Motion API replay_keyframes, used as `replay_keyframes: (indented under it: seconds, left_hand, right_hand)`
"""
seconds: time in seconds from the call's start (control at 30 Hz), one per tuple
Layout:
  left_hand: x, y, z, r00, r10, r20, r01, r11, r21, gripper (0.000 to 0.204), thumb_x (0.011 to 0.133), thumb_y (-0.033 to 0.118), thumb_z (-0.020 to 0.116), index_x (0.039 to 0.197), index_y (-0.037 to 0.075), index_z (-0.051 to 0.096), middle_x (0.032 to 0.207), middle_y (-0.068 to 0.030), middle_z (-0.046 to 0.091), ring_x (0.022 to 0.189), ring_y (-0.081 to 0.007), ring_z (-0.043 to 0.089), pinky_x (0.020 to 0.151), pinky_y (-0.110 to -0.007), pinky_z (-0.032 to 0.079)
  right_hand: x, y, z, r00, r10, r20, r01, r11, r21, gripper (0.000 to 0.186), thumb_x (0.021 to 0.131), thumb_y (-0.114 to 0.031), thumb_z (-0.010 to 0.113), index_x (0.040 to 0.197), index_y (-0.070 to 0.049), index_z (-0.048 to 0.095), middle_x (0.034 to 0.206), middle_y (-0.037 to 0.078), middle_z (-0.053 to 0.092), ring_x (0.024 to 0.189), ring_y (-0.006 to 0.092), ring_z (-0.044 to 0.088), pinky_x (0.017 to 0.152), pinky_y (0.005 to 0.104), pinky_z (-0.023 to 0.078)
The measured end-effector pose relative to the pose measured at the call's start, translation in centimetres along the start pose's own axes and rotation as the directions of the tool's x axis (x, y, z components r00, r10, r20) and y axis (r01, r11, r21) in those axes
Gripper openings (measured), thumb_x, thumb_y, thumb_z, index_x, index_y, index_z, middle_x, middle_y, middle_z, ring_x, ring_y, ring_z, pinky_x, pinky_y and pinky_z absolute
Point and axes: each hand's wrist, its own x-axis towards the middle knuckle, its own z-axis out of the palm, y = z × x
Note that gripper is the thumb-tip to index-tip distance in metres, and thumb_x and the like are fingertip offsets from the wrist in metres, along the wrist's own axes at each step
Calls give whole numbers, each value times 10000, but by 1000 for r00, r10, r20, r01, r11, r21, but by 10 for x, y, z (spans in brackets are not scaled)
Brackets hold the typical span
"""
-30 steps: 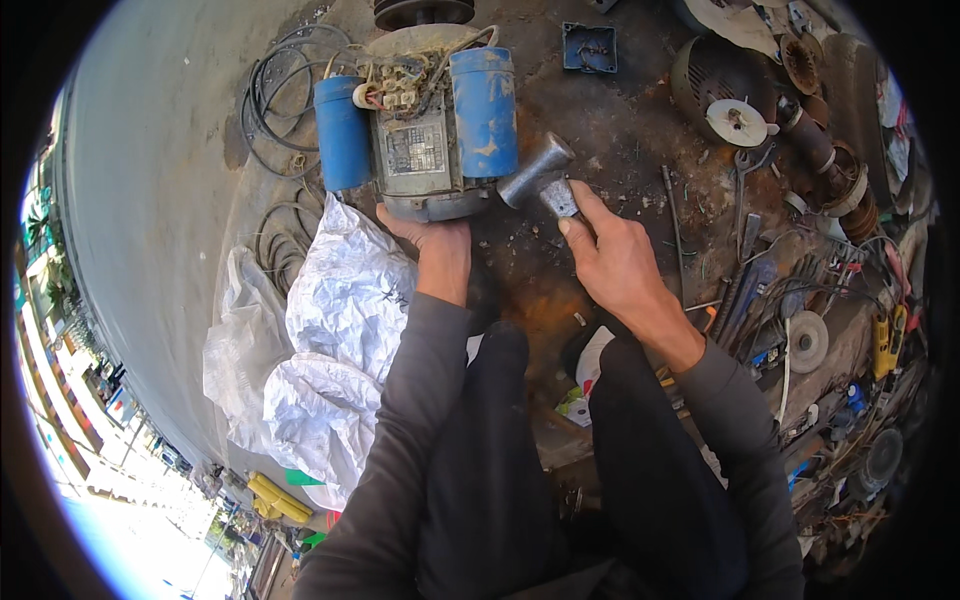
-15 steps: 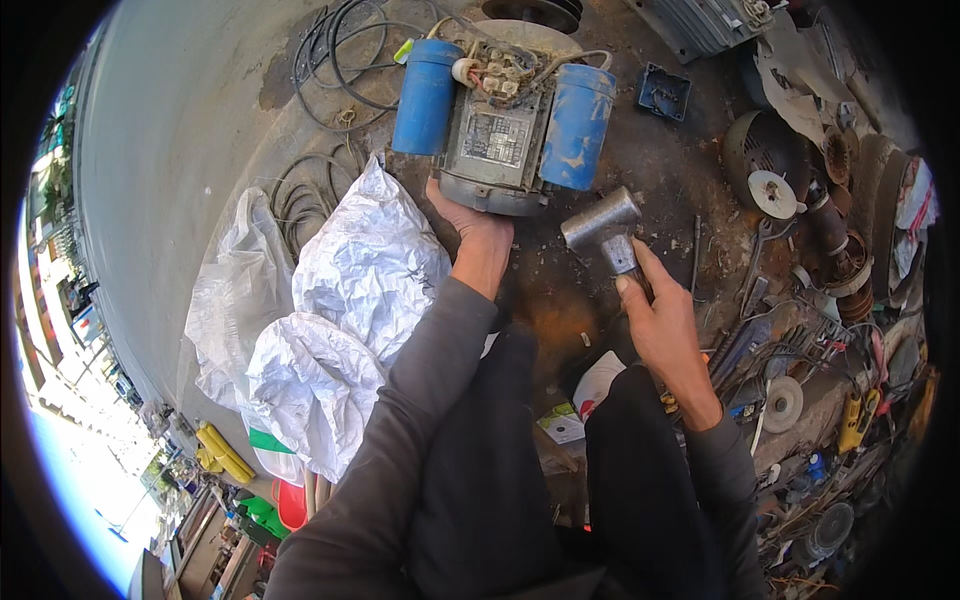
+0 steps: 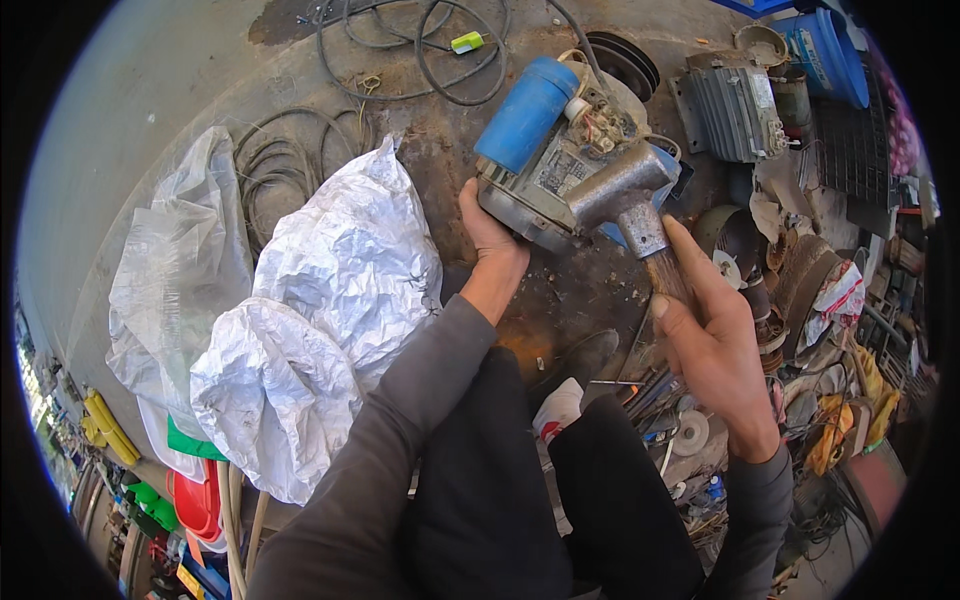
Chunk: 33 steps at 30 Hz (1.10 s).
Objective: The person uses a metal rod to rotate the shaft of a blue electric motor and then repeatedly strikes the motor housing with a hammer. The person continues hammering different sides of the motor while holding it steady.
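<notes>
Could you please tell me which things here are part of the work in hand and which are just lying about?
In hand: left hand on the blue motor; right hand gripping the hammer.

Lying about: white bags, black cable, grey finned motor, blue bucket.

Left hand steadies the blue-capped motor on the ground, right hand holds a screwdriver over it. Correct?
Not quite. The right hand holds a hammer, not a screwdriver: the head view shows its heavy grey metal head over the motor. The rest stands: the left hand rests against the motor's near edge on the ground.
</notes>
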Motion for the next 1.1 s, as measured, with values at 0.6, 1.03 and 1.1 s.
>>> replay_keyframes:
  seconds: [0.6,1.03,1.1]
  left_hand:
    - [12,-4,-12,995,-98,-17,93,973,-210,419,959,426,590,1157,67,676,1125,-89,709,1022,-265,685,921,-437,550]
    - [12,-7,-15,993,-96,-68,79,973,-215,385,945,422,604,1106,81,683,1045,-64,704,960,-242,677,887,-419,545]
    - [12,-8,-16,995,-95,-41,84,974,-209,391,947,425,608,1114,79,686,1056,-61,703,971,-234,669,897,-411,537]
  right_hand:
    - [24,-31,27,991,-137,3,126,902,-413,650,1011,8,579,1633,11,390,1304,324,705,1192,322,725,1024,369,516]
    - [21,-23,26,996,-18,85,53,900,-433,657,999,-1,607,1628,-13,420,1261,284,737,1081,247,738,938,350,541]
    - [18,-22,23,995,36,88,6,899,-439,666,995,0,609,1632,-16,414,1180,262,752,930,195,698,889,370,548]
